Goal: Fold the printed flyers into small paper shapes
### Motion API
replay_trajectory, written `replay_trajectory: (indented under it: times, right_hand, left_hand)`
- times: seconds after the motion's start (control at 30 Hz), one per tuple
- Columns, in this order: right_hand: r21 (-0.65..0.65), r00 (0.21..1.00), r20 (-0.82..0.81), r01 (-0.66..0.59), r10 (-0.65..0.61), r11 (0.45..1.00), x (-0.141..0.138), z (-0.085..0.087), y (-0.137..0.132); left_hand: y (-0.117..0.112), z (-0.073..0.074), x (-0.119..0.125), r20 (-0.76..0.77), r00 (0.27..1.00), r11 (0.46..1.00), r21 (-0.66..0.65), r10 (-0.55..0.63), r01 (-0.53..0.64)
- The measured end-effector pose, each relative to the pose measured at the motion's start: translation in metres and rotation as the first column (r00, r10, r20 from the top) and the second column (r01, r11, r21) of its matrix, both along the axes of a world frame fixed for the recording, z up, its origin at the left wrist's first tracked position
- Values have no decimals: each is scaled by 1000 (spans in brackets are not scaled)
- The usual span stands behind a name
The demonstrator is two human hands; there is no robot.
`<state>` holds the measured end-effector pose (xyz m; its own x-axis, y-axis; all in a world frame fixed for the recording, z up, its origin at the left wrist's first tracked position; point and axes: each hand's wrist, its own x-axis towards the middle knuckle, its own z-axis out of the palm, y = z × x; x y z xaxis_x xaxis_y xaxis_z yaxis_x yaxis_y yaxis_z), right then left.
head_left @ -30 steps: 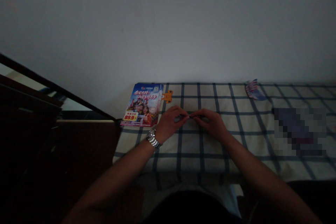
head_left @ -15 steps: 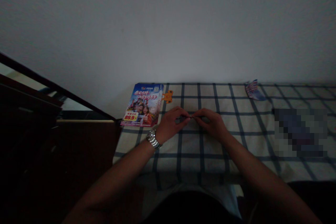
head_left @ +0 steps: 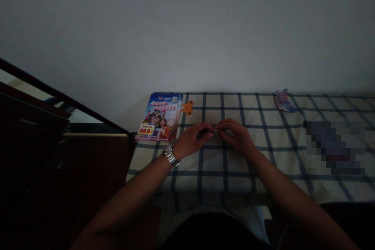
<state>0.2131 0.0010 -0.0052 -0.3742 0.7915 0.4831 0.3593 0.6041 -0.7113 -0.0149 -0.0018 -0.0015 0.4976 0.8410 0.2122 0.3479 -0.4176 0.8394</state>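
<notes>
I see, from far away, the left hand [head_left: 191,139] and the right hand [head_left: 236,136] pinching a tiny item [head_left: 215,130], too small to recognise, above the checked cloth [head_left: 212,162].

On the white, blue-checked cloth [head_left: 187,179], at its left end, lies the stack of blue printed paper flyers [head_left: 159,115], with the flat orange bear-shaped piece [head_left: 187,108] at its right edge. Nearer to you, one small unclear thing [head_left: 216,130] is between your bare left hand [head_left: 191,139] and bare right hand [head_left: 237,137]. Behind, farther right, lies the crumpled blue-and-red paper [head_left: 284,101].
</notes>
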Motion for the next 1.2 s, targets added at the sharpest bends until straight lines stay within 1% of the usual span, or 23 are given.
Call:
replay_trajectory:
  times: [0.1,0.17,0.23,0.3,0.4,0.5,0.63,0.8,0.93,1.1,1.2]
  right_hand:
    - [-53,998,-62,15,-18,998,-1,-3,0]
    - [-158,987,-151,31,-55,987,-2,-8,1]
    - [-275,963,-250,29,-101,961,-2,-12,2]
    - [-354,941,-305,34,-150,935,-2,-15,4]
    - [-427,940,-286,48,-185,903,-1,-16,5]
    - [-487,956,-258,-5,-138,873,-3,-14,4]
    - [-522,958,-272,-69,-89,850,-7,-10,1]
    - [-524,961,-269,-89,-65,847,-9,-7,-1]
    - [-528,959,-274,-84,-77,845,-8,-8,-1]
    - [-534,960,-267,-71,-89,843,-6,-13,0]
    - [-526,969,-232,-52,-84,849,-5,-16,1]
  left_hand:
    - [1,-3,1,32,999,1000,-7,27,-27]
    - [1,-4,1,52,996,997,-8,73,-73]
    - [1,-3,1,64,991,993,-13,120,-119]
    - [2,-1,1,72,985,988,-19,157,-156]
    - [1,4,0,77,978,981,-2,194,-195]
    - [1,5,1,76,977,980,19,197,-199]
    - [1,1,4,91,981,984,28,170,-173]
    - [2,-3,5,116,983,983,95,143,-155]
    - [2,-2,5,116,989,989,108,91,-104]
    - [1,1,7,104,989,993,40,105,-109]
    - [0,0,7,105,989,994,-29,108,-106]
